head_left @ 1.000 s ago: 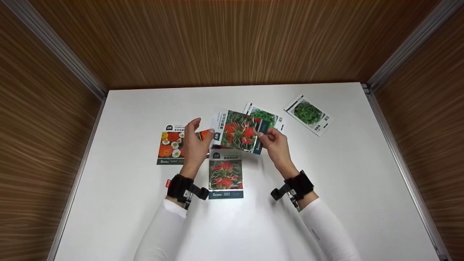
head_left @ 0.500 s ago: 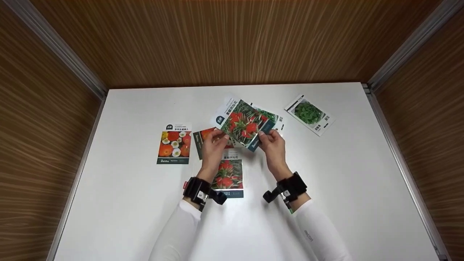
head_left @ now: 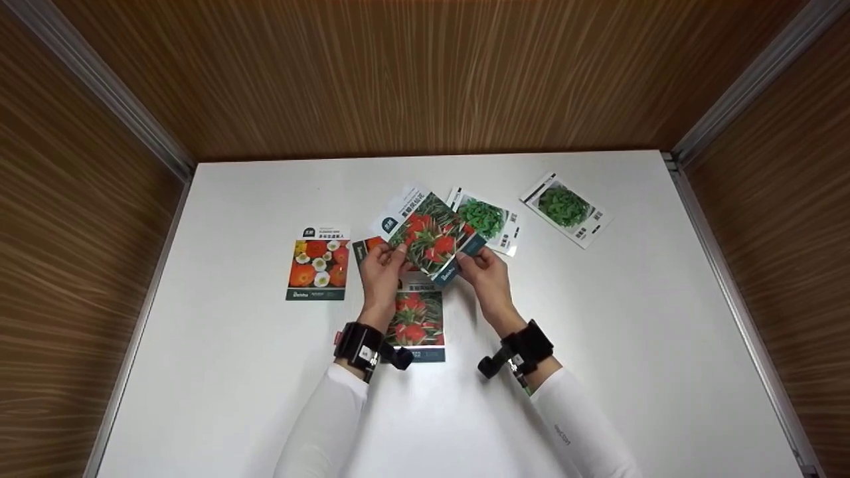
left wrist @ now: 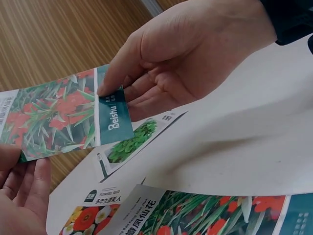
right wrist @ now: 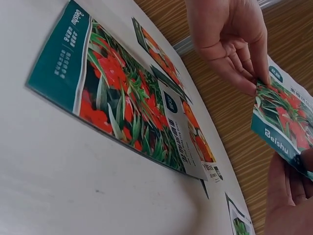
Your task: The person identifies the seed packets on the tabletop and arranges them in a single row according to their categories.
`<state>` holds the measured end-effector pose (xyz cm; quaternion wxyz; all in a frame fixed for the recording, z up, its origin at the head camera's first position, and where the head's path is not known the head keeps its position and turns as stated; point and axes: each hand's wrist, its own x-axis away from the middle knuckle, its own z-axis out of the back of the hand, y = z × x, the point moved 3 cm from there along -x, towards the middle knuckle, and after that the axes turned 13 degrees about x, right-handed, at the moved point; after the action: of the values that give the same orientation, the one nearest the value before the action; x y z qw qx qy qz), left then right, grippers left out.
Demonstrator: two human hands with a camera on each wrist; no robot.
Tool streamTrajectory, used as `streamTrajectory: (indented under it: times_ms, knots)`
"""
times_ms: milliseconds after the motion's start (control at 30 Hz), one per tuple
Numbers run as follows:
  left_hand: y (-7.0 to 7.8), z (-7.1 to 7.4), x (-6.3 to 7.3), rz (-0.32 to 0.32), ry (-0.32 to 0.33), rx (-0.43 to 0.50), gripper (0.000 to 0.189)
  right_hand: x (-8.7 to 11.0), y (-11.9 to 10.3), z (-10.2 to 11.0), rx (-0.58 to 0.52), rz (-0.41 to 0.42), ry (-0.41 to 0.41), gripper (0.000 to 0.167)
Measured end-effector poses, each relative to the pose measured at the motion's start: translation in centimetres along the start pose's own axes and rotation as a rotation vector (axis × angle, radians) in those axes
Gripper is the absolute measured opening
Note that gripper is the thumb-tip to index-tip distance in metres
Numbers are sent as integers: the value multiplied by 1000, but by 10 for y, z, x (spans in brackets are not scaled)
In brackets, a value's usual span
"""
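A seed packet with red flowers and a green end band point(head_left: 431, 236) is held above the table, tilted. My left hand point(head_left: 383, 279) pinches its lower long edge between thumb and fingers. At the green end, my right hand point(head_left: 488, 282) grips it with thumb on top, as the left wrist view also shows of that right hand point(left wrist: 190, 54). Beneath lies a matching red-flower packet point(head_left: 422, 325), partly covered by the left wrist. An orange-flower packet point(head_left: 362, 249) shows behind the left hand, mostly hidden.
An orange-and-white flower packet point(head_left: 319, 265) lies to the left on the white table point(head_left: 664, 345). Two green-leaf packets lie at the back right: one point(head_left: 485, 216) partly behind the held packet, another point(head_left: 564, 209) farther right. Wood-grain panels point(head_left: 425, 79) enclose the back and sides.
My left hand has moved right, off the orange-and-white packet, and now pinches the held packet's edge. The held packet has turned to a steeper slant, then shifted slightly down and left with both hands.
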<state>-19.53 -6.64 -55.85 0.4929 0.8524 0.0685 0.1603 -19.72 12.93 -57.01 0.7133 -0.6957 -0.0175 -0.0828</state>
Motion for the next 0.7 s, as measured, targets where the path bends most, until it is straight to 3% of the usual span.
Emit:
streamTrajectory:
  times_ms: [167,300,433,567,700]
  knots:
    - [8,5,0,-24,-43,-73,22,-3,-6,10,104,61,-9,23]
    - [13,8,1,-23,-98,-189,28,-7,-12,21,240,127,-9,29]
    - [14,10,2,-10,-179,-293,30,-8,-19,27,345,188,-73,30]
    - [10,11,5,8,-243,-359,29,-6,-23,28,449,201,-123,26]
    - [7,12,7,35,-265,-395,29,-4,-21,29,502,171,-126,22]
